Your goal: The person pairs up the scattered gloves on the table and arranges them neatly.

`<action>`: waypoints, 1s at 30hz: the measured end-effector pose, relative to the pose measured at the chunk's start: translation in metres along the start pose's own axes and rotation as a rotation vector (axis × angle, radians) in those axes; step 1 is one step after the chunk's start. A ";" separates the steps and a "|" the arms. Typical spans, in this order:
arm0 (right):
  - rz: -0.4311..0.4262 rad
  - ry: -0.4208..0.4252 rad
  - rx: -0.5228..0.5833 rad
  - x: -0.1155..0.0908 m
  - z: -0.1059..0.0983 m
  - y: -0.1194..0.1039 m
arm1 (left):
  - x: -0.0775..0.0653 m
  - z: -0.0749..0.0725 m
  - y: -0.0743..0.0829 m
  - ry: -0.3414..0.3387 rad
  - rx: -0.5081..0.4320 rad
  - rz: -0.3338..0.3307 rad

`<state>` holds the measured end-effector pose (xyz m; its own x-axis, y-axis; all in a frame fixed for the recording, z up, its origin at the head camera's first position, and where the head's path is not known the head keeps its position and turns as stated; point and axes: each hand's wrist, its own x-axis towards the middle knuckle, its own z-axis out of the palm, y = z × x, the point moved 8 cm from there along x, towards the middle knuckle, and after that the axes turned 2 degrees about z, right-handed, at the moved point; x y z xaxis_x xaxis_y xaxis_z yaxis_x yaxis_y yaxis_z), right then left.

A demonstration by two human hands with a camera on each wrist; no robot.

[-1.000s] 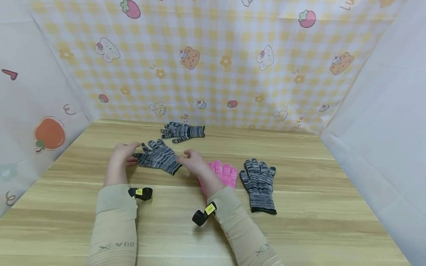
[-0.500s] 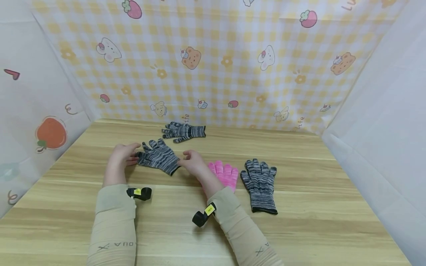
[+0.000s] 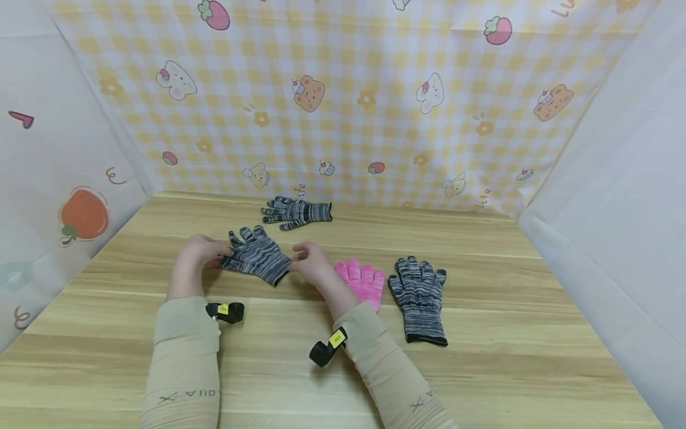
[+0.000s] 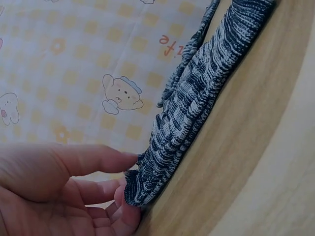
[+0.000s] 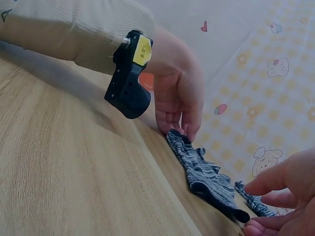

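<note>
A grey-and-black striped knit glove (image 3: 257, 257) lies spread at an angle on the wooden table, fingers to the left and cuff to the right. At its finger end my left hand (image 3: 198, 253) pinches a dark glove fingertip; the left wrist view shows thumb and fingers around that tip (image 4: 134, 189). My right hand (image 3: 313, 263) has its lower fingertips pinching the cuff corner, while its upper finger stays raised and apart. In the right wrist view the glove (image 5: 206, 177) stretches between both hands, its dark cuff edge slightly lifted.
Behind lies another striped glove (image 3: 297, 213), cuff to the right. A pink glove (image 3: 365, 285) is partly hidden by my right forearm, and a striped glove (image 3: 420, 301) lies to its right. A patterned cloth (image 3: 343, 119) hangs at the table's back edge.
My left fingers have moved slightly right, onto the glove's fingertips. The glove's cuff has shifted a little down and back to the right; the right hand has hardly moved.
</note>
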<state>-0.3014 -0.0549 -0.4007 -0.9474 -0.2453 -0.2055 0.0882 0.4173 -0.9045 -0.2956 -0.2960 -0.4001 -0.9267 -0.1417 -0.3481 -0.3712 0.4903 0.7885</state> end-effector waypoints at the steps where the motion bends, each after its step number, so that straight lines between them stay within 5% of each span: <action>1: -0.001 0.000 -0.003 0.000 0.000 0.000 | 0.000 -0.001 0.000 0.009 0.025 0.001; 12: 0.018 -0.011 0.030 -0.002 0.000 0.001 | 0.002 0.000 0.001 0.053 -0.028 0.018; 18: 0.020 -0.017 0.051 -0.001 0.001 0.001 | 0.000 0.003 0.007 -0.017 -0.113 0.050; 30: 0.014 -0.046 0.054 -0.001 0.004 0.001 | 0.003 0.009 0.014 -0.128 -0.039 0.141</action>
<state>-0.2988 -0.0580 -0.4028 -0.9311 -0.2799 -0.2338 0.1188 0.3733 -0.9201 -0.3032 -0.2820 -0.3953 -0.9557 0.0375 -0.2920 -0.2423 0.4632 0.8525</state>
